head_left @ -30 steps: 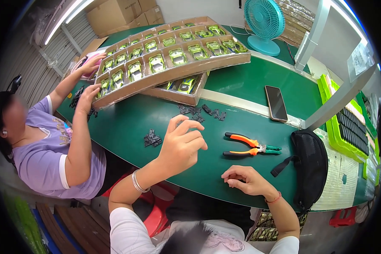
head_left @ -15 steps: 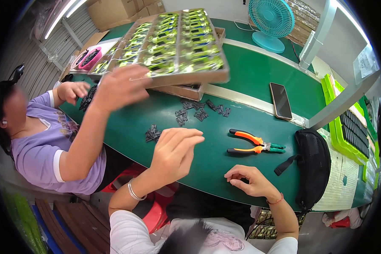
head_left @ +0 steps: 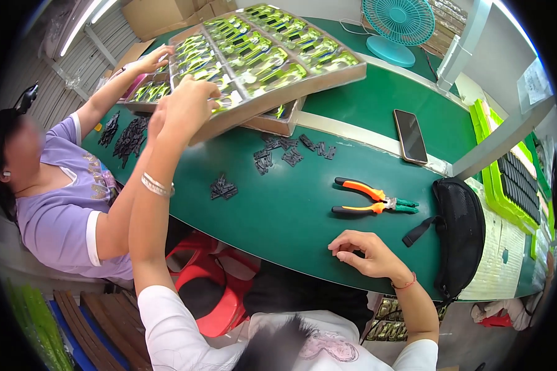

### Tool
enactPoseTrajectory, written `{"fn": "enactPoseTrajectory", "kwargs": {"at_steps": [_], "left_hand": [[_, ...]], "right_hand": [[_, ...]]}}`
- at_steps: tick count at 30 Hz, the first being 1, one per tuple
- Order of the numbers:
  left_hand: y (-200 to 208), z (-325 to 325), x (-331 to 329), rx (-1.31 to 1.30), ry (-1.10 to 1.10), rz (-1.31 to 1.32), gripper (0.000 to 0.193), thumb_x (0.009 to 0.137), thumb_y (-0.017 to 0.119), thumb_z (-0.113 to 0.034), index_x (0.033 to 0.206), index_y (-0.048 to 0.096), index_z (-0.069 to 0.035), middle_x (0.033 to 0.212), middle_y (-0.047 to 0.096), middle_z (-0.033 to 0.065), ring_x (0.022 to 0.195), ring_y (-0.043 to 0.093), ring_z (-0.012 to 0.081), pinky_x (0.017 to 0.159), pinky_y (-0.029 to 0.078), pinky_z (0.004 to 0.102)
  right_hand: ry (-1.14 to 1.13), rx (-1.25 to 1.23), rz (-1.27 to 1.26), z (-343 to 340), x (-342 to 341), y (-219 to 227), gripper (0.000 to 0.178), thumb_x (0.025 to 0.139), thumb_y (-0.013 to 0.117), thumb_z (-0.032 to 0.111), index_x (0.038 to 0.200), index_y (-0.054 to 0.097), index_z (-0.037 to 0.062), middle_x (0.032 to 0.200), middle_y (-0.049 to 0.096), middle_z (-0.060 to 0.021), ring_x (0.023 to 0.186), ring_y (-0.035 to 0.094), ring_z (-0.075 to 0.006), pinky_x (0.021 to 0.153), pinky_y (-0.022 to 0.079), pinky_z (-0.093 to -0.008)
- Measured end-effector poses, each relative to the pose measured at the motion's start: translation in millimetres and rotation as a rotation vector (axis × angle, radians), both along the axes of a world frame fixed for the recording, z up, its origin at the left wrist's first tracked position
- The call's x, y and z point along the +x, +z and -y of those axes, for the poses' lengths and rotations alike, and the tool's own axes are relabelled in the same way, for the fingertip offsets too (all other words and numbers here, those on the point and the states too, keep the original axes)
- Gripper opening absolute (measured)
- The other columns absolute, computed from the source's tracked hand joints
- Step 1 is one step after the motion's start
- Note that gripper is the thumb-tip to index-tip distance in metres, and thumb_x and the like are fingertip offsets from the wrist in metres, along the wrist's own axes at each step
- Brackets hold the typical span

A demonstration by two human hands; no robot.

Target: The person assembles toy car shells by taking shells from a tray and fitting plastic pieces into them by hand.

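Note:
A shallow cardboard tray point(head_left: 278, 96) of clear-covered compartments holds several yellow-green parts and tilts above another box point(head_left: 277, 123). My left hand point(head_left: 190, 104) reaches to its near left side, fingers bent over the edge; the thumb side is hidden. A co-worker's hand point(head_left: 153, 60) touches the tray's far left corner; their other hand is mostly behind mine. My right hand point(head_left: 370, 252) rests at the table's front edge, loosely curled, thumb apart from the fingers, nothing visible in it. Orange-and-black handled pliers point(head_left: 377, 199) lie just beyond it.
Small black parts point(head_left: 223, 187) lie in piles on the green table point(head_left: 278, 216), with a larger heap point(head_left: 130, 137) by the co-worker. A phone point(head_left: 410, 136), a black pouch point(head_left: 458, 238), a turquoise fan point(head_left: 397, 28) and a lime-green crate point(head_left: 507, 179) stand or lie around.
My left hand has moved up and left from above the table to the tray. The tray has shifted right and tilted. The co-worker's hand has reached its far corner. My right hand stays put.

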State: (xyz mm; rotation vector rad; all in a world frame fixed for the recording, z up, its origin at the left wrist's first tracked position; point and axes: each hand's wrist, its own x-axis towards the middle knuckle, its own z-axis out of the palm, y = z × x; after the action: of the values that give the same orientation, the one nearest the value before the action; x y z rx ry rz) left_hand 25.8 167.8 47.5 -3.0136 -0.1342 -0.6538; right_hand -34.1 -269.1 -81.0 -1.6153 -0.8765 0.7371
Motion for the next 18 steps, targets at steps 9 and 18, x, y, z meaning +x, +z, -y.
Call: {"fn": "enactPoseTrajectory", "kwargs": {"at_steps": [9,18], "left_hand": [[-11,77,90,-0.198,-0.139,-0.268,0.033,0.086,0.081,-0.039,0.099,0.084,-0.010,0.095,0.080,0.0171,0.090,0.077,0.0341,0.083,0.061,0.0433],[-16,137,141,-0.207,0.014,-0.375,0.059,0.079,0.083,-0.046,0.116,0.078,0.000,0.120,0.076,0.0248,0.114,0.074,0.0396,0.096,0.059,0.0490]], "right_hand": [[-0.002,0.014,-0.032,1,2,-4,0.017,0.101,0.064,0.004,0.117,0.070,0.0004,0.098,0.072,-0.0084,0.087,0.070,-0.0172,0.081,0.058,-0.0311],[0.002,0.016,-0.003,4,2,-5,0.017,0.102,0.065,0.005,0.117,0.070,-0.0001,0.100,0.071,-0.0092,0.086,0.069,-0.0178,0.081,0.057,-0.0310]]}}
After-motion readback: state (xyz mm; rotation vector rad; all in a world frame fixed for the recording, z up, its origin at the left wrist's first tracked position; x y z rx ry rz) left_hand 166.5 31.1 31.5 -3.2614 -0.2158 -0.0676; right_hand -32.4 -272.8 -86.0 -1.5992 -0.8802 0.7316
